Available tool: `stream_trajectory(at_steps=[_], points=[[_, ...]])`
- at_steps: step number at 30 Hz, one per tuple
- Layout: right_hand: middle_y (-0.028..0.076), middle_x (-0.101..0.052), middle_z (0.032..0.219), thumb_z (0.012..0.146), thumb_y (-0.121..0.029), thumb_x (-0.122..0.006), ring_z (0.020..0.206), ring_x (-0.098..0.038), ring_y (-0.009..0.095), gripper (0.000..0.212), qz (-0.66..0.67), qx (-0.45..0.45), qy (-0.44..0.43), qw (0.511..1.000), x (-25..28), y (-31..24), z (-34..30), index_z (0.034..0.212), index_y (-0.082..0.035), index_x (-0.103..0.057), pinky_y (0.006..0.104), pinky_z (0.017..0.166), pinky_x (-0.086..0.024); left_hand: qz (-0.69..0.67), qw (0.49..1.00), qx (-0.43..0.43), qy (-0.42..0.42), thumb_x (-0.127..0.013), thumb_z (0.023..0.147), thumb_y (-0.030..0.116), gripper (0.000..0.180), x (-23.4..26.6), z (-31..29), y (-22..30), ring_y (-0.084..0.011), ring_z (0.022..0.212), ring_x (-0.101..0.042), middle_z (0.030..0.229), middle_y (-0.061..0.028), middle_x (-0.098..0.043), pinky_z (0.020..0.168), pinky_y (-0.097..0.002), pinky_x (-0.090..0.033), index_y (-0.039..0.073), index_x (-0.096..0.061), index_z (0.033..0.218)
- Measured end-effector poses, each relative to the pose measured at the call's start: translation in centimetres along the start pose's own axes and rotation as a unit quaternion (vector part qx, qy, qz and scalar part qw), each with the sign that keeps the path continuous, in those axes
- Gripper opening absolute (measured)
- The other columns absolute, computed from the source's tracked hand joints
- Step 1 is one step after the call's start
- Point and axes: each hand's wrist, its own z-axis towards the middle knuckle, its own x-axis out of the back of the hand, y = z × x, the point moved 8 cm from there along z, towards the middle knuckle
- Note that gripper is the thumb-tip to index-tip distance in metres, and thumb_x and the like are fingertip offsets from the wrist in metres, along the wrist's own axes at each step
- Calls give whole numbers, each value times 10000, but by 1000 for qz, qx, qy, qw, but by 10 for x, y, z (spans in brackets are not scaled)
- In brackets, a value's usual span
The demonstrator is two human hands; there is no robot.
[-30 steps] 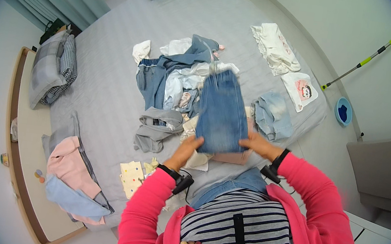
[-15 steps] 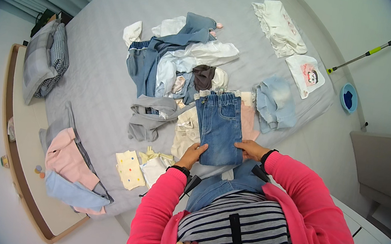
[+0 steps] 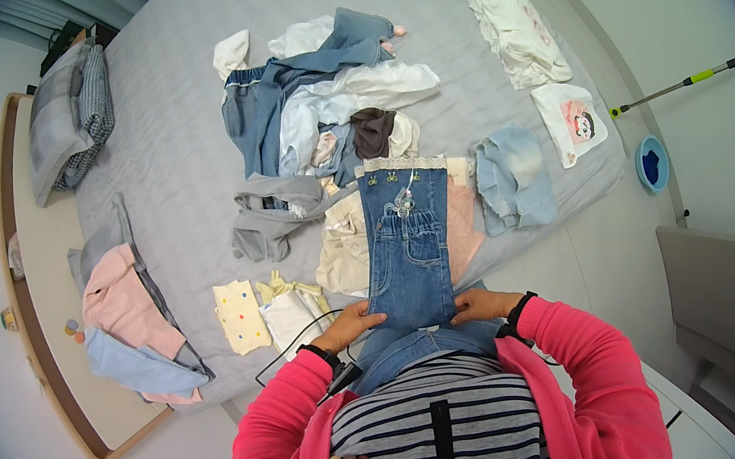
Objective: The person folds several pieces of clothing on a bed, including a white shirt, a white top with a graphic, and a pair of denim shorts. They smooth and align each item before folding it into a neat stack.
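A pair of blue jeans [image 3: 411, 268] lies doubled over in front of me at the bed's near edge. Its elastic waistband faces away from me, and the lace-trimmed hems show beyond it. My left hand [image 3: 352, 325] pinches the near left corner of the fold. At the opposite corner, my right hand [image 3: 484, 306] grips the denim between thumb and fingers. Beneath and beside the jeans lie a cream garment [image 3: 344, 250] and a pink one [image 3: 466, 220], both partly covered. A clear tag or hanger piece [image 3: 404, 202] rests by the waistband.
A heap of mixed clothes [image 3: 309, 109] spreads over the grey bed sheet [image 3: 168, 108]. Light denim [image 3: 513, 180] and a white printed top [image 3: 570, 122] lie right; a dotted cream cloth [image 3: 240, 317] and pink clothing [image 3: 128, 295] lie left. A blue basin [image 3: 652, 164] stands on the floor.
Both hands have drawn the near end of the jeans toward me. The waistband has slid nearer, exposing the lace-trimmed hems behind it. The view has shifted slightly.
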Motion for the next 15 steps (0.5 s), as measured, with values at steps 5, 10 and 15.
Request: stream_trajectory(at_steps=[5,10,15], points=[[157,-611,701,783,-290,-625,718,-596,302,260,-197,-107,121,967,29,5,11,781,-30,-632,362,671,-461,-38,999,-30,-10,-615,847,123,359,-2,-1,-24,-114,989,-553,1107,-39,-613,933,-253,-399,3,-553,1179],[151,-588,1078,817,-330,-594,1043,-534,327,356,-164,193,397,882,97,-85,17,1071,-81,-608,406,869,-407,-112,992,-14,-58,-593,830,59,393,-17,-12,-13,-133,1030,-551,1140,-54,-604,949,-260,-400,6,-528,1214],[149,-427,1359,877,-436,-530,1256,-389,343,515,-238,101,212,942,59,-94,76,1290,-130,-505,440,1033,-294,-275,950,-44,-140,-570,852,75,430,-39,-34,31,-185,1092,-548,1191,-95,-579,967,-326,-416,16,-472,1266]])
